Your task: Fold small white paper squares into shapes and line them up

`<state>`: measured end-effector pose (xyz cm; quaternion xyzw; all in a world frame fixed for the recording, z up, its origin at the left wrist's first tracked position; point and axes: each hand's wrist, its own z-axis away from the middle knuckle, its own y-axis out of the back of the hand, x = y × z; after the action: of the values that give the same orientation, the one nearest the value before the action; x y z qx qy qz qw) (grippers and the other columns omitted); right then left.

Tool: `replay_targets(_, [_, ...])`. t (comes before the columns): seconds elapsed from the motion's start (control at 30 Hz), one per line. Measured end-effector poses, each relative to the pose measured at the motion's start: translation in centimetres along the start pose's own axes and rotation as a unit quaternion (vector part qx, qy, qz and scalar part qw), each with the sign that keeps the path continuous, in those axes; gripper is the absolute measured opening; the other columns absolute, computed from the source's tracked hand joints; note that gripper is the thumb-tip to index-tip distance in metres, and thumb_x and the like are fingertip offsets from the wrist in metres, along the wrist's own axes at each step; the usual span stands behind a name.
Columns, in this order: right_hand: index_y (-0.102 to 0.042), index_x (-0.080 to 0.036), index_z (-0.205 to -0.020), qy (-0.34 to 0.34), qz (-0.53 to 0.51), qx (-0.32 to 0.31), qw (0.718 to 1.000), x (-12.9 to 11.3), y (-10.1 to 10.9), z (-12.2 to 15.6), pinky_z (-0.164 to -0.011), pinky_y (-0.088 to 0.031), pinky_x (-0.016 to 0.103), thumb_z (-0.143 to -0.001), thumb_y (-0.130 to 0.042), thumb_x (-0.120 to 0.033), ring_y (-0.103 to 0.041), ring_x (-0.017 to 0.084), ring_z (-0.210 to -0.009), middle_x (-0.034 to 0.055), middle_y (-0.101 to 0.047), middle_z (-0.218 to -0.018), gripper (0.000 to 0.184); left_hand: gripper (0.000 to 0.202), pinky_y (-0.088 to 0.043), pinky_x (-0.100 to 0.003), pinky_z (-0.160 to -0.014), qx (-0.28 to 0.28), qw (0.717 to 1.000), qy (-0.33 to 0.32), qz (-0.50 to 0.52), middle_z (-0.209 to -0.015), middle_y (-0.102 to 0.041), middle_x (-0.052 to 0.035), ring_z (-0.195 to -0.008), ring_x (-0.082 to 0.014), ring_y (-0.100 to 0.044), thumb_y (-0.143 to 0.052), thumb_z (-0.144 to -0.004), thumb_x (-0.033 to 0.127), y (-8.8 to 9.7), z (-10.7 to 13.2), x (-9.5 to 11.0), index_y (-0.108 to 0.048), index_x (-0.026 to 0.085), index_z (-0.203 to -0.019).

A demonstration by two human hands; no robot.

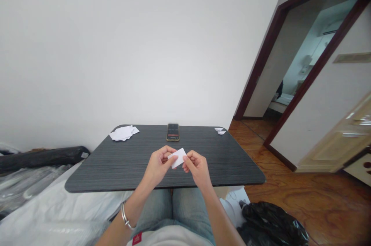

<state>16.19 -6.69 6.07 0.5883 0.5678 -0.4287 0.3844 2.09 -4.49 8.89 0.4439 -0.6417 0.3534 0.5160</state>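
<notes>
Paper — probably light and easily creased, best held by its edges — is pinched by left hand and right hand, above the table toward its near edge.

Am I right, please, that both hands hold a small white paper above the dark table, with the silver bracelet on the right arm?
The head view shows the silver bracelet on the left arm, not the right. The left hand and right hand do hold the small white paper above the dark table.
</notes>
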Motion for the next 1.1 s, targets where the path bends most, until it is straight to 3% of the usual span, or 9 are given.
replay_targets(0.13, [-0.046,-0.017,-0.061,0.024,0.052,0.002,0.998,-0.4,-0.3,0.3,-0.043,-0.037,0.018,-0.078,-0.050,-0.032,-0.044,0.008,-0.042,-0.0032,-0.049,-0.048,0.024,0.023,-0.035,-0.019,-0.047,0.011,1.000,0.008,-0.019,-0.050,-0.056,0.0035,-0.046,-0.0089,-0.049,-0.063,-0.065,0.032,0.0,-0.2,0.0,-0.052,0.012,-0.070])
replay_targets(0.3, [-0.046,-0.017,-0.061,0.061,0.111,-0.007,0.992,-0.6,-0.5,0.7,-0.045,-0.037,0.019,-0.080,-0.047,-0.029,-0.046,0.009,-0.044,-0.0029,-0.049,-0.049,0.023,0.029,-0.029,-0.018,-0.044,-0.032,0.998,0.018,-0.059,-0.047,-0.049,0.0044,-0.043,-0.0072,-0.042,-0.061,-0.066,0.037,0.2,-0.5,0.0,-0.049,0.013,-0.056])
replay_targets(0.5, [-0.046,-0.018,-0.061,0.070,0.118,0.010,0.991,0.2,-0.6,0.5,-0.045,-0.037,0.019,-0.080,-0.047,-0.029,-0.046,0.009,-0.043,-0.0033,-0.049,-0.049,0.023,0.033,-0.026,-0.019,-0.044,-0.022,0.981,-0.032,-0.192,-0.047,-0.046,0.0036,-0.044,-0.0085,-0.038,-0.047,-0.076,0.039,0.5,-0.3,-0.4,-0.051,0.013,-0.056])
replay_targets(0.63, [-0.046,-0.018,-0.061,0.057,0.112,0.011,0.992,0.6,-0.6,0.4,-0.045,-0.037,0.019,-0.081,-0.047,-0.029,-0.046,0.009,-0.044,-0.0029,-0.050,-0.049,0.023,0.035,-0.030,-0.021,-0.048,-0.015,0.970,-0.061,-0.236,-0.049,-0.051,0.0017,-0.046,-0.0107,-0.044,-0.038,-0.082,0.036,0.6,-0.2,-0.8,-0.052,0.015,-0.057])
replay_targets(0.93, [-0.048,-0.017,-0.061,0.020,0.066,-0.003,0.998,2.0,-0.4,-0.4,-0.044,-0.038,0.019,-0.079,-0.049,-0.032,-0.046,0.009,-0.044,-0.0028,-0.051,-0.049,0.023,0.042,-0.030,-0.022,-0.048,0.026,0.960,-0.076,-0.269,-0.045,-0.049,0.0017,-0.045,-0.0118,-0.044,-0.036,-0.082,0.040,1.0,-0.9,-2.3,-0.049,0.016,-0.050])
replay_targets(1.1, [-0.047,-0.017,-0.058,-0.012,0.000,0.003,1.000,4.3,-0.1,-1.3,-0.041,-0.037,0.017,-0.077,-0.052,-0.033,-0.044,0.007,-0.040,-0.0040,-0.051,-0.048,0.025,0.046,-0.034,-0.021,-0.046,0.049,0.983,-0.024,-0.173,-0.048,-0.051,0.0007,-0.047,-0.0125,-0.046,-0.032,-0.082,0.046,1.4,-1.6,-4.3,-0.053,0.014,-0.056])
